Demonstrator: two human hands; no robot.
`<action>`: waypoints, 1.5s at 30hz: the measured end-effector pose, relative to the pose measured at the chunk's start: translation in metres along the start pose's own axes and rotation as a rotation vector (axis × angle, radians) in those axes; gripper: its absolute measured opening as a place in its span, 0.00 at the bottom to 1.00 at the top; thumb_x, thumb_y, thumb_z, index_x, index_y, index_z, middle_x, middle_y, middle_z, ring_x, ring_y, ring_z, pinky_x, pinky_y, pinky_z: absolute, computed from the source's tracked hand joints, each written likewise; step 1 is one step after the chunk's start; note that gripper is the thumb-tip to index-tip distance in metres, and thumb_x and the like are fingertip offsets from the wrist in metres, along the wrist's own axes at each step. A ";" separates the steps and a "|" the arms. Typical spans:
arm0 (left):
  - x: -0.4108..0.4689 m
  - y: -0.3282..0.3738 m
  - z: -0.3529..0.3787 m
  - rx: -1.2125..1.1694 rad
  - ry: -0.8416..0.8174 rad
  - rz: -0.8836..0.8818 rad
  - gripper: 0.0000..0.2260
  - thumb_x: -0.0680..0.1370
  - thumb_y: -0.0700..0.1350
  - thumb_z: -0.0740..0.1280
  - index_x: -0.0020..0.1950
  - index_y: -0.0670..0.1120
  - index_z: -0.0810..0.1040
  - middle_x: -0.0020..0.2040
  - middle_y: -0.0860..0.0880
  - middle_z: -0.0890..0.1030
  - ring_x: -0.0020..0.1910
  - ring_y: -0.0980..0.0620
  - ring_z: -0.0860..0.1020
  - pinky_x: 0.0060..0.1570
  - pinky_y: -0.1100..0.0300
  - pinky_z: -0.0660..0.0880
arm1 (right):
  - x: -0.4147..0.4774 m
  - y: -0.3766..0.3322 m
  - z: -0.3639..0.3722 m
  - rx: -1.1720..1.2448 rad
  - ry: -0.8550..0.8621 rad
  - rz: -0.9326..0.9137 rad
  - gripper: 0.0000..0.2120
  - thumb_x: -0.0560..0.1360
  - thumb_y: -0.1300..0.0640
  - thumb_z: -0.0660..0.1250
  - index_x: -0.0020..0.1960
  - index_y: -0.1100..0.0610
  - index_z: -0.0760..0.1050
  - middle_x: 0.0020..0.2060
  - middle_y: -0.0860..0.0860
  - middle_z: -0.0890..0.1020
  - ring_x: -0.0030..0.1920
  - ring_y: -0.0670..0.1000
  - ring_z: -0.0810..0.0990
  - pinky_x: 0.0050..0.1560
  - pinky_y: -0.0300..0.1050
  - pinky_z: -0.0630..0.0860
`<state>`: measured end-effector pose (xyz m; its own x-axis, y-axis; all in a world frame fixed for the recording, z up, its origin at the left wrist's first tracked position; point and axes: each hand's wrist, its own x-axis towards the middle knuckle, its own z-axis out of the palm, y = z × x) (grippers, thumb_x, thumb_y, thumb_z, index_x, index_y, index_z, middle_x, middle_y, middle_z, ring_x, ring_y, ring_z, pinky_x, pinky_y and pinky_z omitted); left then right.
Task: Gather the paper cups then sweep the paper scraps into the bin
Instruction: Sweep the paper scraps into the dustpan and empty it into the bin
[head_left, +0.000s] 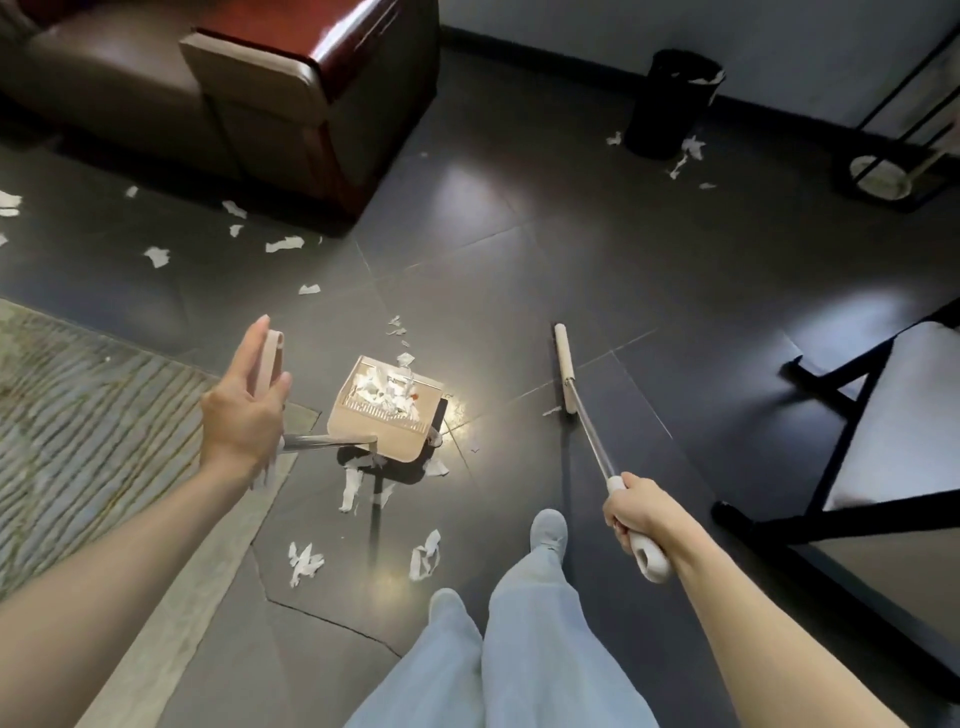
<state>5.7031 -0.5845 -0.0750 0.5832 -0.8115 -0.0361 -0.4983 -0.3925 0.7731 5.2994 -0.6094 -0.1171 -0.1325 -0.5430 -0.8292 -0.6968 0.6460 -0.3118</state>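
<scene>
My left hand (244, 400) holds the beige grip of a long-handled dustpan (387, 402), whose tray hangs just above the dark floor and is full of white paper scraps. My right hand (636, 512) grips the white handle of a broom (563, 371); its narrow beige head rests on the floor to the right of the dustpan. Loose paper scraps (306, 561) lie below the dustpan, more scraps (283, 243) are strewn at the left by the sofa, and a few lie around the black bin (667, 104) at the far right. No paper cups are visible.
A brown leather sofa (291, 93) with a wooden arm fills the top left. A striped rug (78, 405) covers the left floor. A black-framed table (883, 415) stands at the right, a wire stand (883, 176) beyond it. My legs (519, 623) are at the bottom centre.
</scene>
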 end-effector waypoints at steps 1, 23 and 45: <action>0.001 0.001 0.002 0.002 -0.007 -0.001 0.26 0.79 0.45 0.64 0.72 0.67 0.62 0.62 0.54 0.75 0.51 0.50 0.75 0.50 0.57 0.72 | 0.003 0.002 0.004 0.044 -0.025 0.021 0.08 0.69 0.69 0.56 0.44 0.58 0.66 0.32 0.57 0.73 0.30 0.55 0.71 0.30 0.43 0.68; -0.010 -0.019 -0.018 -0.066 0.023 -0.104 0.28 0.79 0.43 0.65 0.68 0.72 0.62 0.62 0.47 0.78 0.42 0.51 0.77 0.42 0.57 0.77 | -0.044 -0.055 0.001 0.381 -0.277 0.012 0.13 0.73 0.71 0.54 0.43 0.53 0.66 0.22 0.51 0.68 0.19 0.44 0.64 0.19 0.33 0.63; -0.081 -0.059 -0.055 -0.151 0.388 -0.404 0.30 0.79 0.39 0.65 0.66 0.74 0.66 0.64 0.55 0.78 0.32 0.64 0.74 0.36 0.64 0.74 | 0.105 -0.286 0.052 -0.955 -0.261 -0.422 0.20 0.67 0.69 0.61 0.59 0.67 0.72 0.43 0.61 0.79 0.39 0.59 0.77 0.38 0.47 0.74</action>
<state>5.7199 -0.4719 -0.0829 0.9147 -0.3811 -0.1344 -0.1068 -0.5488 0.8291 5.5214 -0.8229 -0.1396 0.3236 -0.4202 -0.8478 -0.9283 -0.3143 -0.1985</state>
